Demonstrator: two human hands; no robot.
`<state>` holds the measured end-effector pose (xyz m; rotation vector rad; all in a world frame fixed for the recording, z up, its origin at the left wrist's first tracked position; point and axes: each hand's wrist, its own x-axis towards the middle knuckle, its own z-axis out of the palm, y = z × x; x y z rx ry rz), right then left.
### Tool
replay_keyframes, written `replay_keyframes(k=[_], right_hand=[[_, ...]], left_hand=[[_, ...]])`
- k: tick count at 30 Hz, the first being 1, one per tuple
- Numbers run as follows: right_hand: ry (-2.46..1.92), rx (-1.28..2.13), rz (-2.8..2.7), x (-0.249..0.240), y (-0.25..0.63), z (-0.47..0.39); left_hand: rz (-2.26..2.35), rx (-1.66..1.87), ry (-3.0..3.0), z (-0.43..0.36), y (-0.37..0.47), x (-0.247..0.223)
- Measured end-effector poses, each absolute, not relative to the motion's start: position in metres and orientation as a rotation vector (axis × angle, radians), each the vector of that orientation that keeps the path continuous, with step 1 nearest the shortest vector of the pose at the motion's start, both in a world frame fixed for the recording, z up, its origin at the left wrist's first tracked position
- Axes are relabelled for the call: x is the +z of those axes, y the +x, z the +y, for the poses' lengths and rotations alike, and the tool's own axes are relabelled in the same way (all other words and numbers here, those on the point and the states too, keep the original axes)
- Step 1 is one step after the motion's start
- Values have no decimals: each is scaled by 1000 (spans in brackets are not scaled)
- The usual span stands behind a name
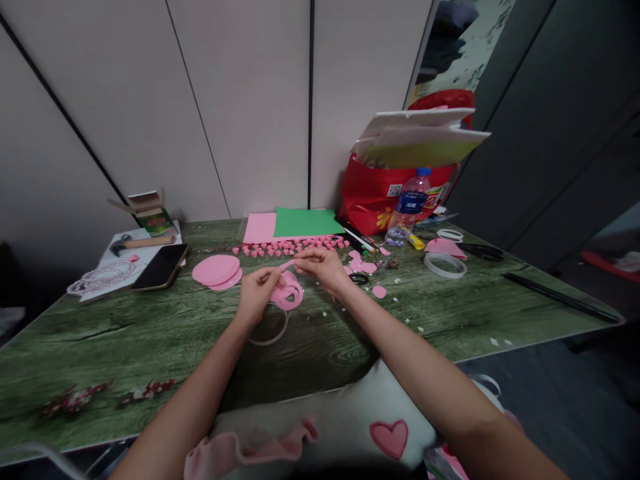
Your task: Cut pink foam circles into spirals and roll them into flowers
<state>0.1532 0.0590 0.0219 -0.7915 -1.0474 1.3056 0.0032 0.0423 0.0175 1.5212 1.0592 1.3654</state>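
Over the middle of the table, my left hand [259,292] pinches a pink paper spiral [295,295] whose coils hang below the fingers. My right hand [323,267] is closed on the strip end of the same spiral, a short way to the right and slightly higher. A thin pale ring [273,338] shows just under my left hand. Left of it lie stacked pink paper circles [216,270]. Behind both hands run several small pink paper rosebuds [273,250]. Black-handled scissors [359,279] and pink paper scraps [369,267] are beside my right hand.
Green and pink sheets [307,223] lie at the back. A water bottle [410,207] stands before a red bag [367,197]. A tape roll [445,265] is at right; a phone [161,267], hammer [145,245] and bead strings [103,277] are at left. A cushion [345,427] sits below.
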Motion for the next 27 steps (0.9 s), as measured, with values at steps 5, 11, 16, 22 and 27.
replay_keyframes(k=[5, 11, 16, 22, 27], right_hand=[[-761, 1261, -1062, 22, 153, 59], [-732, 1281, -1060, 22, 153, 59], [-742, 1281, -1093, 19, 154, 62], [-750, 1283, -1076, 17, 154, 63], [-751, 1262, -1071, 21, 154, 60]], left_hand=[[1052, 1366, 1522, 43, 3, 16], [1076, 1382, 1506, 43, 3, 17], [1075, 1385, 1505, 41, 4, 18], [1069, 1382, 1495, 42, 4, 19], [1057, 1373, 1500, 42, 4, 19]])
